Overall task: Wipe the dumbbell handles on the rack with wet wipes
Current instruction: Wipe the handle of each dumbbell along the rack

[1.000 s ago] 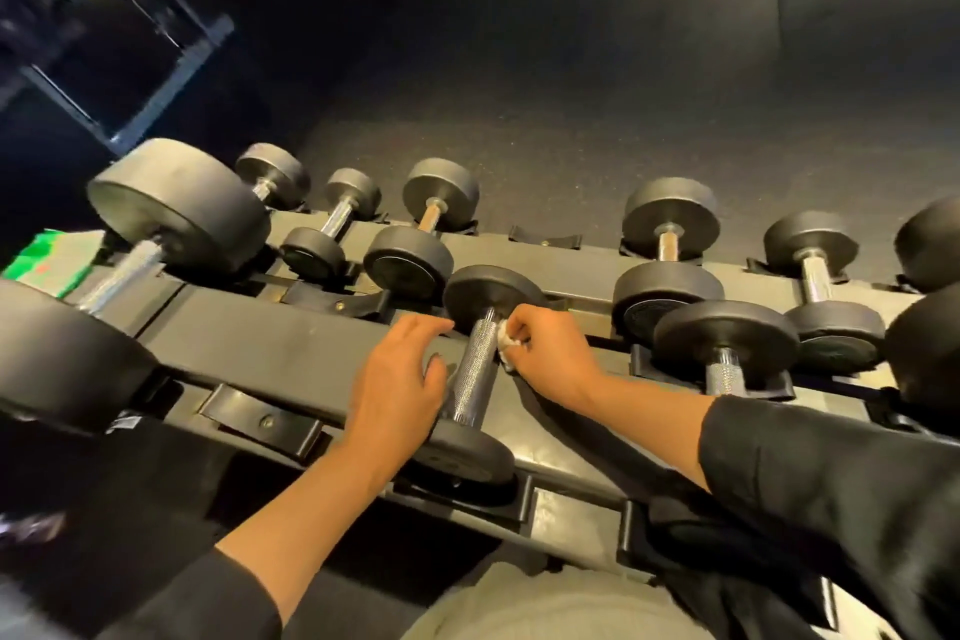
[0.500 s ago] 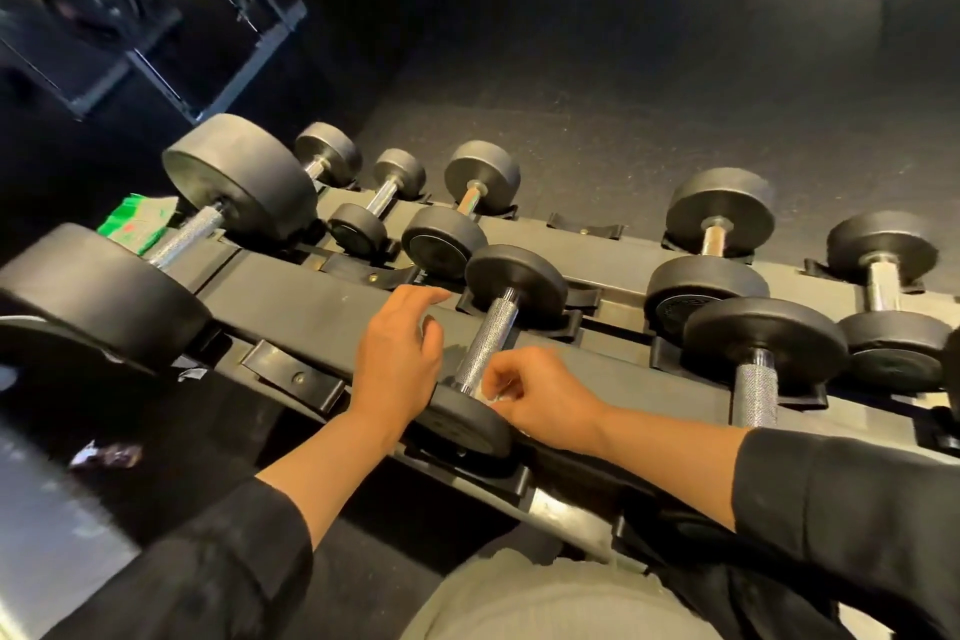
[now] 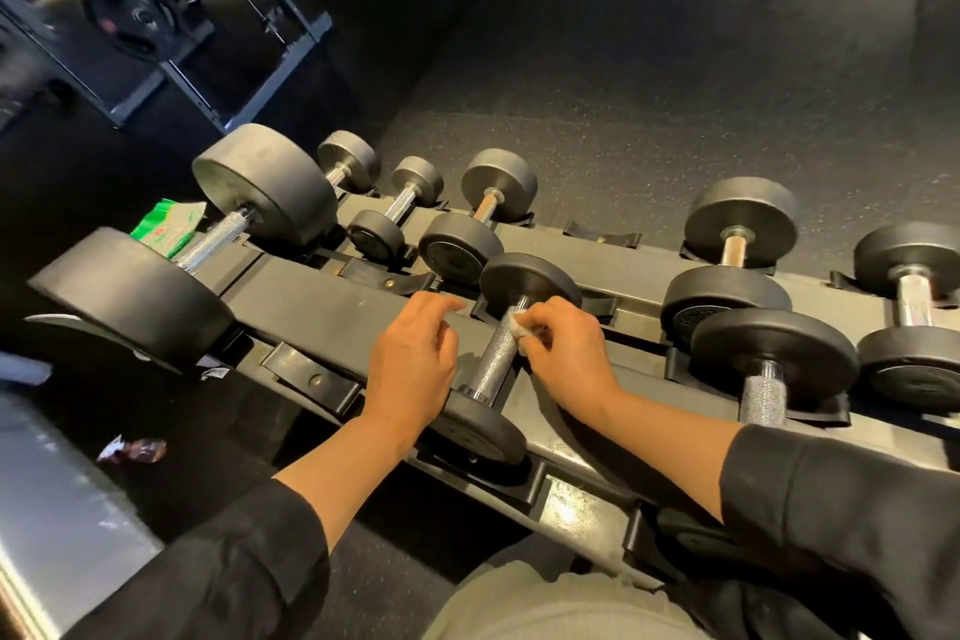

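On the front rail of the rack (image 3: 322,322), the dumbbell handle (image 3: 497,353) lies between both hands: right hand (image 3: 569,359) pinches a white wet wipe (image 3: 519,327) against its upper end, left hand (image 3: 413,369) rests beside it, fingers loosely extended, holding nothing.

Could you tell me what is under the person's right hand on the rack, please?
The right hand pinches a white wet wipe against the upper end of the knurled dumbbell handle. Most of the wipe is hidden by the fingers.
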A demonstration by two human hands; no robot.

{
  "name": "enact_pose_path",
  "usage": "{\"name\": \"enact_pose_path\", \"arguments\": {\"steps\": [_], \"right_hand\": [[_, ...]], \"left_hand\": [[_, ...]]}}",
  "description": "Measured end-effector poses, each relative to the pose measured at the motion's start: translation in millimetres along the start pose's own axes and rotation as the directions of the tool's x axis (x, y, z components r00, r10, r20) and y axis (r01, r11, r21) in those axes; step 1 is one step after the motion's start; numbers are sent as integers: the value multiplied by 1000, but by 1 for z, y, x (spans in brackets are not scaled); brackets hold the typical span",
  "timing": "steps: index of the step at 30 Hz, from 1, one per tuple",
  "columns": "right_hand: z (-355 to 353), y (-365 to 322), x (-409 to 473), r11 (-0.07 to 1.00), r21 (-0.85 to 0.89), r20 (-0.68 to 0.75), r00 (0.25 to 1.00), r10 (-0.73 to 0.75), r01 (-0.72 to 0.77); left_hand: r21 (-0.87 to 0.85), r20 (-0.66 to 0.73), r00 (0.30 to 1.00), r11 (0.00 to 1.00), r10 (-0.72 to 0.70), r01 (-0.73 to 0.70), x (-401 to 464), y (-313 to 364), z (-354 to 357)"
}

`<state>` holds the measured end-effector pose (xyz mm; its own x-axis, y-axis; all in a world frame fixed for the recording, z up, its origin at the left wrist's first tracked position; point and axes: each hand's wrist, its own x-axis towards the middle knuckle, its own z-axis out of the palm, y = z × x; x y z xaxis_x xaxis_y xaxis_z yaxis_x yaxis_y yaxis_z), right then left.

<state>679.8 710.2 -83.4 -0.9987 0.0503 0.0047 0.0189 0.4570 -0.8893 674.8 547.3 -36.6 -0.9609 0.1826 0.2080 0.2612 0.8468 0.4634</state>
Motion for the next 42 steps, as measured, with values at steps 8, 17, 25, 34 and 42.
{"name": "enact_pose_path", "arguments": {"steps": [8, 17, 25, 34, 42], "right_hand": [[3, -6, -22, 971, 59, 353, 905, -239, 233], [-7, -5, 3, 983, -38, -2, 983, -182, 182], [-6, -3, 8, 937, -218, 282, 937, -208, 274], [-1, -10, -7, 887, -173, 444, 838, -317, 427], [0, -12, -15, 898, -59, 506, 789, -349, 435]], "left_hand": [[17, 56, 998, 999, 32, -33, 3, 1, -2], [54, 73, 996, 997, 46, -50, 5, -1, -2], [75, 63, 998, 997, 23, -27, 4, 0, -1], [101, 60, 998, 995, -21, 15, 3, 2, -1], [114, 92, 996, 993, -17, 6, 5, 3, -3]]}}
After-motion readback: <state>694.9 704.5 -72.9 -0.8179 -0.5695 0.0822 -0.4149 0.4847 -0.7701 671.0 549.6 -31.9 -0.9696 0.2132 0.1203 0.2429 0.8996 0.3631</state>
